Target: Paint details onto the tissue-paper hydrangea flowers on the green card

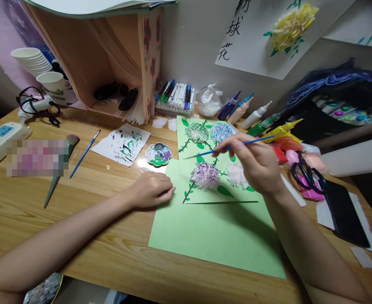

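Observation:
My right hand (pixel 257 162) pinches a thin blue paintbrush (pixel 252 141) above green paper, its tip pointing left. Beneath it lies a green sheet (pixel 173 207) bearing puffy flowers on painted stems with leaves. A purple-tinted flower (pixel 205 176) and a pale pink one (pixel 236 174) are nearest the viewer; farther back are a green-tinted flower (pixel 196 132) and a blue one (pixel 222 131), partly covered by my hand. My left hand (pixel 154 188) rests with curled fingers at the paper's left edge, nothing visible in it. Behind it sits a flower-shaped paint palette (pixel 158 155) with green, purple and grey paint.
A paint-stained tissue (pixel 122 143), another blue brush (pixel 85 154) and a large brush (pixel 57 177) lie left. Markers (pixel 176 97), a plastic bowl of tissue (pixel 210 100) and paint bottles (pixel 257 115) line the back. Black scissors (pixel 308 173) and a phone (pixel 346 215) lie right.

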Tool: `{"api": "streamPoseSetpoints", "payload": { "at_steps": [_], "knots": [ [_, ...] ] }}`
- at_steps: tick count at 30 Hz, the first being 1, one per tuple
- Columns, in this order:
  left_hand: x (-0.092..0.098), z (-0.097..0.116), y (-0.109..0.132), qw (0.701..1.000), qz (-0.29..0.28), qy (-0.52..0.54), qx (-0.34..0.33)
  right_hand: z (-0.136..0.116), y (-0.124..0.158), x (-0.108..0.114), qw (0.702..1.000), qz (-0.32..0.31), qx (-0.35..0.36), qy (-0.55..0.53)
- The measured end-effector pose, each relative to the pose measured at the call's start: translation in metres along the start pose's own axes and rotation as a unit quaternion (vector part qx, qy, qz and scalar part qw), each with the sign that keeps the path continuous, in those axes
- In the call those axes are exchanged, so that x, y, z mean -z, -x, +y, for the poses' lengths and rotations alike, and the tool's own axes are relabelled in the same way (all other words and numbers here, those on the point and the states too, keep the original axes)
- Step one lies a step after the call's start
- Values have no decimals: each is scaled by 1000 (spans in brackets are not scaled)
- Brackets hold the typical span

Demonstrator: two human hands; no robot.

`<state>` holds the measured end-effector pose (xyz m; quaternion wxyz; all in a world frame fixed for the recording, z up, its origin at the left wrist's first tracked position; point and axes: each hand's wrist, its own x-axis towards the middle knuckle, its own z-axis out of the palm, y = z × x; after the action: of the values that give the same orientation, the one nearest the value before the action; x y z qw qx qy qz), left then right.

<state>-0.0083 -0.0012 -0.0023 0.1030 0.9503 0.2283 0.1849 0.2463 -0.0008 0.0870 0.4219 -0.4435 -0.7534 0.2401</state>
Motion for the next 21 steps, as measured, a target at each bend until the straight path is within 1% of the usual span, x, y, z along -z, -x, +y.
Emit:
{"api": "streamPoseSetpoints", "payload": {
  "at_steps": [2, 5, 7, 9, 15, 21],
  "knots": [
    [0, 0, 0, 1000, -2, 4, 0, 1, 4, 11, 1000, 4, -6, -20],
    [0, -1, 0, 1000, -5, 6, 1, 6, 11, 18, 999, -41, -24, -16],
    [0, -1, 0, 1000, -8, 6, 1, 9, 13, 18, 997, -76, -28, -5],
    [0, -1, -1, 1000, -10, 7, 2, 10, 14, 15, 995, -98, -23, 9],
    [2, -1, -3, 1000, -13, 6, 1, 8, 12, 8, 992, -112, 14, 50],
    [3, 0, -3, 1000, -9, 6, 0, 9, 13, 6, 988, -122, 20, 88]
  ]
}}
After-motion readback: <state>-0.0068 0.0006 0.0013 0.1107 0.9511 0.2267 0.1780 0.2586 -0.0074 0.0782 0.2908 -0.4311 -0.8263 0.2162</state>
